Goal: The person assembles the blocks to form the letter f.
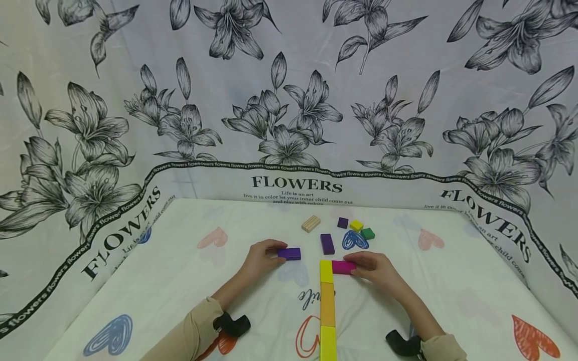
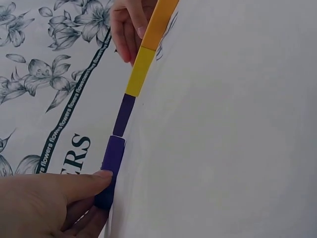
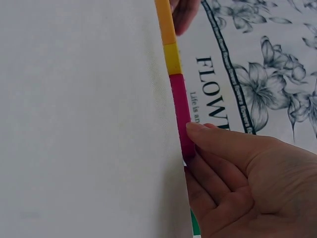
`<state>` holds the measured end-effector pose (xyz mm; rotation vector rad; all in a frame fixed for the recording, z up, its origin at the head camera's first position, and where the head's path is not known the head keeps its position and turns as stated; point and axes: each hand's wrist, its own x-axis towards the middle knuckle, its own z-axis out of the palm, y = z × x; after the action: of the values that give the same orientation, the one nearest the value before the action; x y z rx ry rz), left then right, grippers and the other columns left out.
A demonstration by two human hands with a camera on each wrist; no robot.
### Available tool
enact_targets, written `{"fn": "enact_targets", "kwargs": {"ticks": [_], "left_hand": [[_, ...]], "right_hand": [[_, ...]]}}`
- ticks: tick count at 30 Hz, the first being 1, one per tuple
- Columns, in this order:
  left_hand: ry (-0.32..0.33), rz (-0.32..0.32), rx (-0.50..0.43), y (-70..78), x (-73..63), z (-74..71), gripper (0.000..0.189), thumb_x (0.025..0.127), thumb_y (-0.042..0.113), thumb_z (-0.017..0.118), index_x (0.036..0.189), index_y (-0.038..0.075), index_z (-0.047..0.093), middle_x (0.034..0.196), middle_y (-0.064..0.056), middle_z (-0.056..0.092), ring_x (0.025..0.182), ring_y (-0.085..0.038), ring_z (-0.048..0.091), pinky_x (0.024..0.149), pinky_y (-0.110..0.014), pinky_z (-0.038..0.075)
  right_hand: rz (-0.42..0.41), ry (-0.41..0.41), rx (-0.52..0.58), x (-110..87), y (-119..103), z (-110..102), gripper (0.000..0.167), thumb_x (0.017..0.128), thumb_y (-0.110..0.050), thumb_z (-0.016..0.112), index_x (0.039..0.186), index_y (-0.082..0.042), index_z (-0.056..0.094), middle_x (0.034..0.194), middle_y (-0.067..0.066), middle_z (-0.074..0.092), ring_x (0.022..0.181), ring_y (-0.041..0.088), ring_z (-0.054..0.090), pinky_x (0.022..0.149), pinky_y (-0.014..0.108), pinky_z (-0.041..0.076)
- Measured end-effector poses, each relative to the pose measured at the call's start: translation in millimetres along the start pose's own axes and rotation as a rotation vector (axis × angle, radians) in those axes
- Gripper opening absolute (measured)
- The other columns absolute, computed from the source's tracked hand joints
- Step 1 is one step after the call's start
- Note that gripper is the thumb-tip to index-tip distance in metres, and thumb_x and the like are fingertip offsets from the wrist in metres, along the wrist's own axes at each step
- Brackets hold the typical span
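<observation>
My left hand (image 1: 261,260) pinches one end of a purple block (image 1: 291,254) between thumb and fingers; the block's other end (image 2: 115,148) sticks out in the left wrist view. In my right hand (image 1: 377,271) is a magenta block (image 1: 342,267), pinched at its right end. Its left end meets the side of a yellow block (image 1: 326,272), as the right wrist view also shows. That yellow block tops a straight row continuing toward me with an orange block (image 1: 327,304) and another yellow block (image 1: 328,343). Just beyond the row, apart from it, lies a second purple block (image 1: 327,244).
Farther back lie a natural wood block bundle (image 1: 311,223), a small purple block (image 1: 342,222), a small yellow block (image 1: 356,225) and a small green block (image 1: 368,233). A white cloth (image 1: 253,220) printed with hearts covers the table. Flowered curtain (image 1: 289,135) hangs behind and at both sides.
</observation>
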<state>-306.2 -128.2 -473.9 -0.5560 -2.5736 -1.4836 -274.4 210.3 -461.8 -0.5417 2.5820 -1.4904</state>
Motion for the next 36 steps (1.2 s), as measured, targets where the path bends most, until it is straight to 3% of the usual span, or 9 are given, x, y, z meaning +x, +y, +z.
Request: {"fn": "enact_targets", "kwargs": {"ticks": [7, 14, 21, 25, 30, 36], "left_hand": [[-0.023, -0.007, -0.019, 3.8, -0.7, -0.6, 0.035, 0.078, 0.003, 0.078, 0.112, 0.005, 0.070, 0.112, -0.012, 0.072, 0.105, -0.026, 0.069, 0.094, -0.033, 0.056], [-0.091, 0.062, -0.073, 4.6, 0.0, -0.2, 0.038, 0.079, 0.007, 0.079, 0.115, 0.001, 0.069, 0.113, -0.016, 0.072, 0.106, -0.031, 0.069, 0.096, -0.035, 0.055], [-0.134, 0.020, -0.045, 10.8, -2.3, 7.5, 0.037, 0.079, 0.008, 0.079, 0.115, 0.008, 0.070, 0.114, -0.008, 0.072, 0.108, -0.024, 0.068, 0.097, -0.031, 0.054], [-0.155, 0.025, -0.057, 13.0, -3.3, 12.3, 0.036, 0.080, 0.008, 0.079, 0.114, 0.009, 0.069, 0.114, -0.008, 0.072, 0.108, -0.024, 0.068, 0.097, -0.033, 0.054], [-0.178, 0.012, -0.058, 13.7, -3.4, 17.5, 0.035, 0.080, 0.008, 0.079, 0.114, 0.011, 0.070, 0.114, -0.004, 0.072, 0.107, -0.020, 0.068, 0.098, -0.027, 0.054], [-0.196, 0.026, -0.074, 16.9, -4.5, 20.2, 0.035, 0.081, 0.007, 0.078, 0.115, 0.009, 0.069, 0.114, -0.006, 0.071, 0.109, -0.022, 0.067, 0.098, -0.031, 0.054]], "right_hand": [[-0.011, -0.007, -0.002, -0.7, 1.6, 0.4, 0.037, 0.089, -0.010, 0.070, 0.125, -0.008, 0.065, 0.125, 0.012, 0.068, 0.121, 0.032, 0.062, 0.100, 0.028, 0.053], [0.003, -0.003, -0.002, -0.8, 0.6, 0.6, 0.036, 0.089, -0.010, 0.069, 0.125, -0.009, 0.065, 0.125, 0.011, 0.068, 0.121, 0.032, 0.062, 0.102, 0.036, 0.051], [0.010, -0.003, 0.000, -0.7, 0.6, 0.8, 0.036, 0.090, -0.010, 0.069, 0.125, -0.009, 0.065, 0.125, 0.011, 0.068, 0.121, 0.031, 0.062, 0.102, 0.036, 0.051], [0.012, 0.000, -0.001, -0.9, 0.5, 0.9, 0.036, 0.090, -0.011, 0.069, 0.125, -0.009, 0.065, 0.125, 0.011, 0.068, 0.121, 0.031, 0.062, 0.102, 0.036, 0.051], [0.010, 0.000, -0.001, -0.9, 0.5, 0.8, 0.036, 0.090, -0.011, 0.069, 0.126, -0.009, 0.065, 0.125, 0.012, 0.068, 0.121, 0.031, 0.062, 0.101, 0.034, 0.052], [0.009, -0.002, 0.009, -1.0, 0.4, 0.7, 0.036, 0.090, -0.010, 0.069, 0.126, -0.008, 0.064, 0.125, 0.012, 0.068, 0.121, 0.031, 0.061, 0.101, 0.032, 0.052]]}}
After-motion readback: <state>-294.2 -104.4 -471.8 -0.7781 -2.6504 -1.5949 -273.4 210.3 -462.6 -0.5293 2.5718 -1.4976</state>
